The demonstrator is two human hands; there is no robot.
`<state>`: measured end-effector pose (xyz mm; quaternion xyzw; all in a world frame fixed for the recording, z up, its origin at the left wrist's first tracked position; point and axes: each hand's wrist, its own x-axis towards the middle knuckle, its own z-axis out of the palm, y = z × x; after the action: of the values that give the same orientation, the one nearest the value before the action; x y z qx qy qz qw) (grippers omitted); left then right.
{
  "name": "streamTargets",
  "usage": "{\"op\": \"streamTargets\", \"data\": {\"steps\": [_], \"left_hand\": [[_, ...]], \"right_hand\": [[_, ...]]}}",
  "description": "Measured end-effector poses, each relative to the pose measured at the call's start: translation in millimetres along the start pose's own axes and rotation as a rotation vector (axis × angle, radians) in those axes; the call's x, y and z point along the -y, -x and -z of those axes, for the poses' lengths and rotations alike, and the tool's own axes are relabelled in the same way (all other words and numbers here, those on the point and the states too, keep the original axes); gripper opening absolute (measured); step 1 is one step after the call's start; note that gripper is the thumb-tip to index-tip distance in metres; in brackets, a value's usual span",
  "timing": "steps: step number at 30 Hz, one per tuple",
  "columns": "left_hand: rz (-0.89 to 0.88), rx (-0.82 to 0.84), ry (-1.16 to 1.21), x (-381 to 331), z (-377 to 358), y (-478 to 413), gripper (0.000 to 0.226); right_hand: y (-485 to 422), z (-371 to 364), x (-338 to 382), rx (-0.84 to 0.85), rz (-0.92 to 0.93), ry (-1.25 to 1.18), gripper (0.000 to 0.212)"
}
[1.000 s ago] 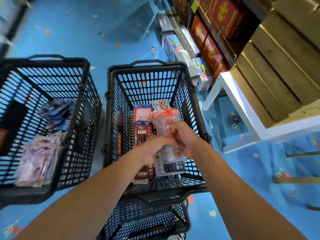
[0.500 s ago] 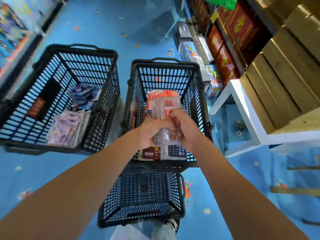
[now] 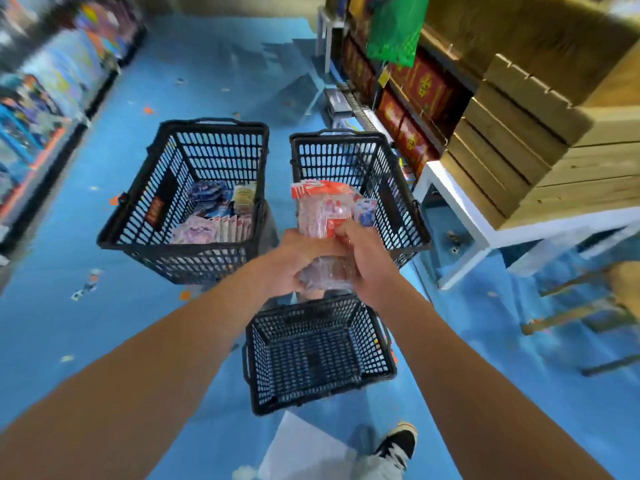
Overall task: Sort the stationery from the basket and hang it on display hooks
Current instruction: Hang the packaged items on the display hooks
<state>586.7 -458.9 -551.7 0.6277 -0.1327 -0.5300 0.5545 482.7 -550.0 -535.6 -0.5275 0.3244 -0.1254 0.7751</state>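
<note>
Both hands grip one stack of clear blister packs with red card tops (image 3: 320,209), held upright above the baskets. My left hand (image 3: 294,259) wraps the stack's lower left side and my right hand (image 3: 363,258) clasps its right side. Behind the stack stands a black mesh basket (image 3: 391,174) on the blue floor; its contents are hidden by the packs. A second black basket (image 3: 207,199) to the left holds purple and blue stationery packs (image 3: 211,220). A third, smaller black basket (image 3: 318,351) sits nearest me and looks bare inside.
A white table (image 3: 460,209) with stacked wooden crates (image 3: 519,133) stands at the right. Red boxes (image 3: 415,98) fill low shelves behind it. Colourful shelving (image 3: 45,109) lines the left aisle. My shoe (image 3: 398,445) shows at the bottom, and wooden legs (image 3: 588,306) lie at the right.
Both hands have lifted the stack of packs up out of the middle basket. The view has risen and pulled back, so all three baskets now lie lower and farther away.
</note>
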Motion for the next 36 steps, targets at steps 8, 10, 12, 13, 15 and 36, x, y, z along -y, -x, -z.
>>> {"op": "streamTargets", "data": {"steps": [8, 10, 12, 13, 15, 36], "left_hand": [[0.015, 0.224, 0.030, 43.7, -56.2, 52.8, 0.100], [0.066, 0.280, 0.030, 62.6, -79.4, 54.3, 0.097], [0.096, 0.336, 0.022, 81.9, -109.7, 57.2, 0.090], [0.104, 0.363, 0.011, 92.1, -127.3, 58.4, 0.084], [0.137, 0.386, -0.011, 114.0, -166.5, 61.1, 0.071], [0.244, 1.258, -0.701, 388.8, -694.8, 413.6, 0.094]], "right_hand": [[98.6, 37.3, -24.7, -0.132, -0.043, -0.081, 0.010], [125.1, 65.4, -39.3, -0.175, -0.041, -0.131, 0.018], [150.6, 94.8, -54.5, -0.216, -0.013, -0.182, 0.021], [164.4, 108.3, -62.2, -0.255, -0.007, -0.201, 0.024], [195.3, 137.1, -75.6, -0.332, -0.002, -0.258, 0.031], [827.1, 396.6, -224.9, -1.262, 0.252, -0.642, 0.028]]}}
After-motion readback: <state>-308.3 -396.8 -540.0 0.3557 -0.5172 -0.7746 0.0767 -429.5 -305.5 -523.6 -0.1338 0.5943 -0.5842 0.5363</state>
